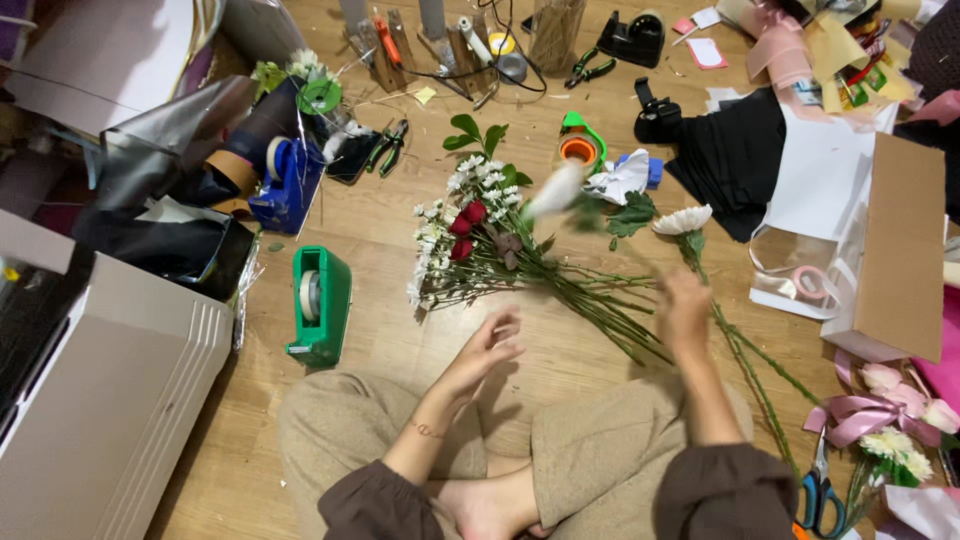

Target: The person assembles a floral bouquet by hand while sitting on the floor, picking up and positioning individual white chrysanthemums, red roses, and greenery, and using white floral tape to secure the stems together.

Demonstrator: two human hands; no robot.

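On the wooden floor (380, 330), ahead of both hands, lay the bundle of cut flowers (480, 245). Beyond the left grip stood a green tape dispenser (320, 305). The right hand (685, 310) gripped a white-headed stem (560, 190), blurred. The left hand (490, 345) hung loosely open, holding nothing, just short of the bundle's stems.

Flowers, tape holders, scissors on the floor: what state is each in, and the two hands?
Bunch of flowers: lying flat on floor.
White flower: blurred, stem in right hand.
Left hand: open, empty.
Green tape dispenser: upright, roll loaded.
Blue-handled scissors: lying shut.
Cardboard box: open.
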